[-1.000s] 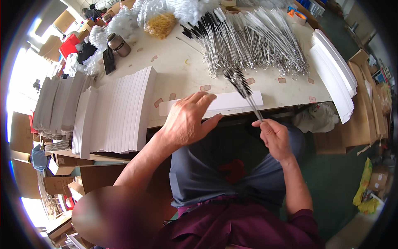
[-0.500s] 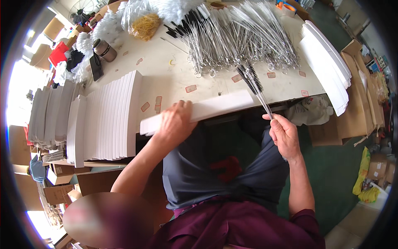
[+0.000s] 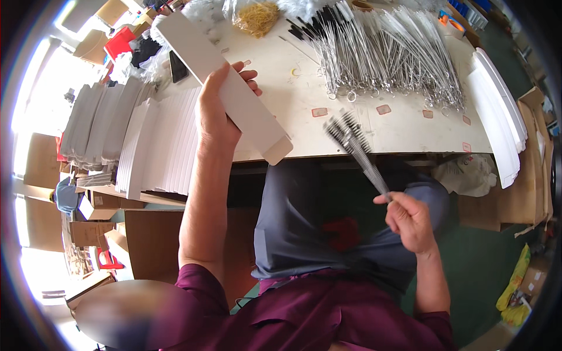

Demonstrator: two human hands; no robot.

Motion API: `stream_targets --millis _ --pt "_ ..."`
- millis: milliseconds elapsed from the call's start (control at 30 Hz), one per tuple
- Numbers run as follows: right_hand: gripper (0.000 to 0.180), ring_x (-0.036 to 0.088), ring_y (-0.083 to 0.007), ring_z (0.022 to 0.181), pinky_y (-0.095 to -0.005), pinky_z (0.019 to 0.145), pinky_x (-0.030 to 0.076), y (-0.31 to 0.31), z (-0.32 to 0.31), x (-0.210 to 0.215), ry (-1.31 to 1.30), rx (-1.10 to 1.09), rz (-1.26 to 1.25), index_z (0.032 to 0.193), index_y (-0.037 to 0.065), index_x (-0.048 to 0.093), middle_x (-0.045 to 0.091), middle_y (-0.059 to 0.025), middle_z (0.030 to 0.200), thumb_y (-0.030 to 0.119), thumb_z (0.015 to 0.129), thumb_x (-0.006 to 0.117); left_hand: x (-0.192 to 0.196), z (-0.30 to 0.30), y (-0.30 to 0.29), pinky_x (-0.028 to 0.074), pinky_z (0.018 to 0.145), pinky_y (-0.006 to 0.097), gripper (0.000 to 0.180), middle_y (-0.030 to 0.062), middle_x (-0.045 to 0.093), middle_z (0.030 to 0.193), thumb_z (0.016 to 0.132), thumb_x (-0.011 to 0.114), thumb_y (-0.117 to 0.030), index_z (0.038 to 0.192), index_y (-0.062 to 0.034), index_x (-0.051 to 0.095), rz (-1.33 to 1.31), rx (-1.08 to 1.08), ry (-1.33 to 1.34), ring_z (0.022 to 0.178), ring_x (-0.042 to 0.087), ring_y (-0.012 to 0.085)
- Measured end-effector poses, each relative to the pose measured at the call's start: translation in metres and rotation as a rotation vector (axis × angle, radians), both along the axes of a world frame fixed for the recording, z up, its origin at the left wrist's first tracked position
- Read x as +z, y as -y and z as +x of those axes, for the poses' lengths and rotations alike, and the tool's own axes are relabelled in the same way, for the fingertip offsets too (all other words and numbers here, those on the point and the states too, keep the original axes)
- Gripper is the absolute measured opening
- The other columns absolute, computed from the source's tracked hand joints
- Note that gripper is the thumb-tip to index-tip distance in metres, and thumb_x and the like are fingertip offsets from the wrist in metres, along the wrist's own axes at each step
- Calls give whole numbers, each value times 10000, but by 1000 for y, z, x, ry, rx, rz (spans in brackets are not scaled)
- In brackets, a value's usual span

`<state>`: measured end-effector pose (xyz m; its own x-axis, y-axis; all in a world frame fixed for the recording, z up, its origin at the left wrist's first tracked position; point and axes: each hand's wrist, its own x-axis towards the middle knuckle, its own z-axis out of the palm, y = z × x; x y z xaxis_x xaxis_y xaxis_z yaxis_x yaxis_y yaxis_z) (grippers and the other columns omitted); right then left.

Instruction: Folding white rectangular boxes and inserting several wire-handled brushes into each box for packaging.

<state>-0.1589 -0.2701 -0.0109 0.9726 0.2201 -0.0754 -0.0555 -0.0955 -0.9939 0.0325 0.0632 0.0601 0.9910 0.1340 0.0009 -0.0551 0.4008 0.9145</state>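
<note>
A long white carton box [image 3: 254, 120] slants over the table's front edge, its lower right end toward me. My left hand [image 3: 219, 108] is wrapped round its middle, fingertips showing past the far side. In my right hand [image 3: 411, 221], over my lap, I pinch the thin wire ends of a small bundle of brushes [image 3: 357, 143]. Their dark bristles point up and left, smeared by motion; how many there are cannot be told. The bristle ends and the box are apart. Beyond, a wide heap of wire-handled brushes [image 3: 386, 55] with looped ends lies on the table.
Rows of white cartons [image 3: 161, 140] stand at the left, beside a dark phone [image 3: 178, 67]. A bag of yellow rubber bands [image 3: 256, 20] lies at the back. White flat pieces [image 3: 497, 120] overhang the table's right edge, next to a cardboard box [image 3: 530, 158]. Orange-and-blue scissors [image 3: 451, 23] lie far right.
My left hand has lifted the white box from the table edge and tilted it, far end up and left. The right hand with the brushes has come slightly lower. The view has shifted.
</note>
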Motion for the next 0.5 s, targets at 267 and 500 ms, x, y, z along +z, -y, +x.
stream_targets --millis 267,500 --pt "238 443 -57 559 -237 527 387 -28 -8 -18 -113 168 18 1193 -1 719 505 24 614 139 1078 564 -28 -9 6 522 788 384 448 228 640 1000 960 637 -270 1194 110 591 -302 72 20 826 599 254" --pt "240 432 -55 559 -236 524 378 -18 4 -19 -197 231 2 1176 1 726 491 22 615 151 1077 565 -32 -20 8 519 765 373 438 197 618 974 960 637 -277 1177 101 585 -341 -15 -22 797 573 232"
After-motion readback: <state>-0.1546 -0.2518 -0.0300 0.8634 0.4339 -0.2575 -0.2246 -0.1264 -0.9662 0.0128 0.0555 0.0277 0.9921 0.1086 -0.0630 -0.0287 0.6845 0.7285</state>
